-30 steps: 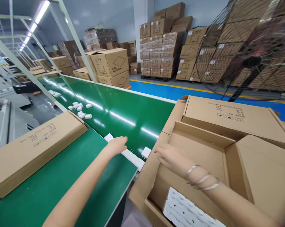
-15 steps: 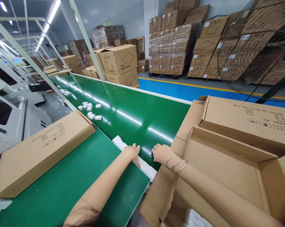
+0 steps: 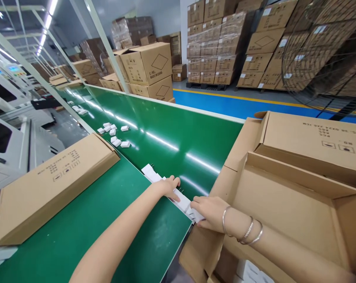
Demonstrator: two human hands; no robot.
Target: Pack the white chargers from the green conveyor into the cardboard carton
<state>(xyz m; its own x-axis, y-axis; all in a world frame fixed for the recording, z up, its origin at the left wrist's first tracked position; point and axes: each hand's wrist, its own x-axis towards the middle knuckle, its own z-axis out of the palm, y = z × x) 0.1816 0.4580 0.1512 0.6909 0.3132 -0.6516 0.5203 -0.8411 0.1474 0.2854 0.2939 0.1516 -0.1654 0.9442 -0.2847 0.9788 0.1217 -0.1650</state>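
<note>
A row of white plug chargers (image 3: 150, 171) with metal prongs lies along the near edge of the green belt (image 3: 154, 125). My left hand (image 3: 168, 187) is closed over the middle of this row, thumb on the near side and fingers on the far side, hiding the chargers beneath. At the row's right end, my right hand (image 3: 209, 211), with bangles on its wrist, pinches a white plug charger (image 3: 198, 215) beside the cardboard flap. Part of that charger is covered by my fingers.
Loose chargers (image 3: 125, 144) lie further up the belt. A closed carton (image 3: 56, 184) rests on the green table (image 3: 107, 220) at left. An open carton (image 3: 286, 200) stands at right, with white pieces (image 3: 251, 273) below it. A large fan (image 3: 322, 59) and stacked boxes (image 3: 216, 47) are beyond.
My right hand has moved down and to the right, from over the belt to the row's right end, with a charger in it. My left hand has shifted slightly right along the row.
</note>
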